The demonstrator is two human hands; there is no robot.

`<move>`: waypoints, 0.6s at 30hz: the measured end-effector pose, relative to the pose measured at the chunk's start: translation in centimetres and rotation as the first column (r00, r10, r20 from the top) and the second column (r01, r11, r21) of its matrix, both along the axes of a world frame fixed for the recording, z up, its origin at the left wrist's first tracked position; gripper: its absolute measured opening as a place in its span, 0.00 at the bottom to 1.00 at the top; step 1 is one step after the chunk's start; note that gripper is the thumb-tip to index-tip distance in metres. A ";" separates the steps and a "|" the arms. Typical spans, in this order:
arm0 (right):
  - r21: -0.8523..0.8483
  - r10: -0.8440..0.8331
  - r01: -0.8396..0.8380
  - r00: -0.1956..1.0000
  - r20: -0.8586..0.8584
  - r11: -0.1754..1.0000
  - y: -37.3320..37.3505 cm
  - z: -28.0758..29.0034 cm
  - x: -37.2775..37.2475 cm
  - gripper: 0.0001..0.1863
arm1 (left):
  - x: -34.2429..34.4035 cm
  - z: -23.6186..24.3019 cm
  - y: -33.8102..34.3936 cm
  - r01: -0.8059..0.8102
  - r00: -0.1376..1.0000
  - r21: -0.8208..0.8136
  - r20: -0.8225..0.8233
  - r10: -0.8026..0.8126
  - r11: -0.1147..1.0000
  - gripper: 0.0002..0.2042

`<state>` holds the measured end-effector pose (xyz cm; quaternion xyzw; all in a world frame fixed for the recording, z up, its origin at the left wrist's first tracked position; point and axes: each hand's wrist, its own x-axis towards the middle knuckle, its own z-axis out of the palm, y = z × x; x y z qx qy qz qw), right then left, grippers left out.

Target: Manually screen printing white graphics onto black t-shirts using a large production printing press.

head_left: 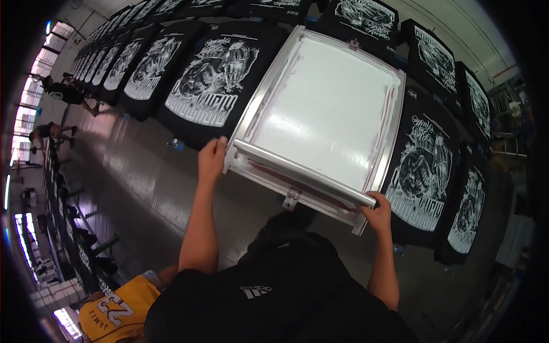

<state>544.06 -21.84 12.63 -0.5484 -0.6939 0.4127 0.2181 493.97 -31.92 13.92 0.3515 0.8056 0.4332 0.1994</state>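
A metal-framed printing screen (pixel 263 98) lies before me, its mesh pale and smeared with white ink. A long silver squeegee (pixel 303 170) rests across its near end. My left hand (pixel 213 158) is closed at the near left corner of the frame, beside the squeegee's left end. At the near right corner my right hand (pixel 377 215) is closed round the frame's edge, with its fingers by the squeegee's right end. The undersides of both grips are hidden. Below the near rail a metal bracket (pixel 291 198) shows between my hands.
Black printed shirts lie flat on both sides, one shirt (pixel 211 80) close left and another shirt (pixel 422 166) close right. More rows stretch away at the far left. A person in a yellow jersey (pixel 123 308) is behind at my left. Two people work farther off.
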 end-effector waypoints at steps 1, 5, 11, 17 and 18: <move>-0.062 -0.043 0.038 0.995 -0.093 0.997 0.2 -1.1 0.3 0.20 | -1.8 -1.2 1.4 -0.005 0.990 -0.025 -0.138 0.001 1.000 0.17; -0.337 -0.333 0.200 0.853 -0.401 0.920 1.4 -3.6 -0.9 0.17 | -4.1 -6.6 6.8 0.175 0.985 -0.260 0.048 -0.168 0.950 0.21; -0.382 -0.347 0.161 0.797 -0.493 0.910 0.8 -0.5 3.5 0.18 | 1.8 -4.8 3.2 0.061 0.951 0.038 0.302 -0.070 0.997 0.20; -0.383 -0.449 0.293 0.785 -0.427 0.876 -1.4 2.6 20.5 0.18 | 17.5 -5.4 4.2 0.121 0.897 -0.082 0.436 -0.073 0.989 0.24; -0.364 -0.442 0.291 0.775 -0.453 0.885 -1.3 2.9 23.8 0.18 | 21.3 -6.1 5.0 0.151 0.943 -0.058 0.308 -0.126 0.987 0.25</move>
